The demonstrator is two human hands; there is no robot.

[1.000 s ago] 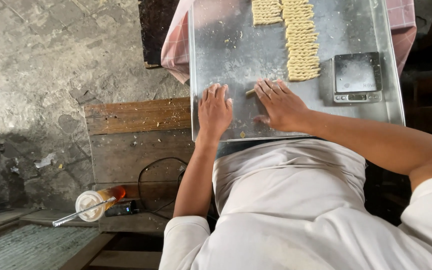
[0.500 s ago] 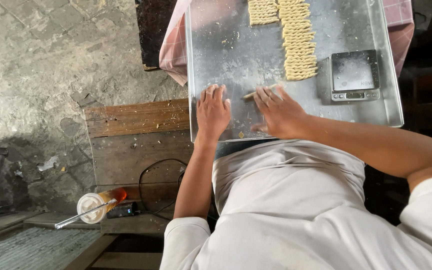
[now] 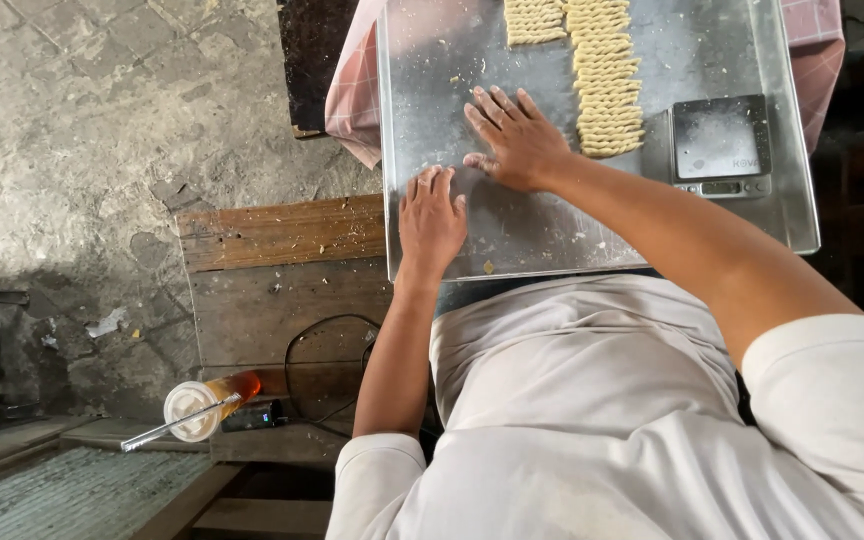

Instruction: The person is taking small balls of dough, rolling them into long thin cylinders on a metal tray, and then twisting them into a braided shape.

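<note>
Pressing flat on the metal tray (image 3: 752, 215), both hands lie open, fingers spread: the left hand (image 3: 432, 220) near its front edge, the right hand (image 3: 517, 140) farther in, perhaps covering dough. Twisted dough strips (image 3: 607, 85) lie just right of it, beside a small scale (image 3: 722, 145).

A single head-worn camera looks steeply down the person's own torso, at close range. A metal tray (image 3: 592, 240) fills the far upper right, a wooden bench (image 3: 272, 260) and stone floor (image 3: 102, 130) lie left. No second view overlaps it.
</note>
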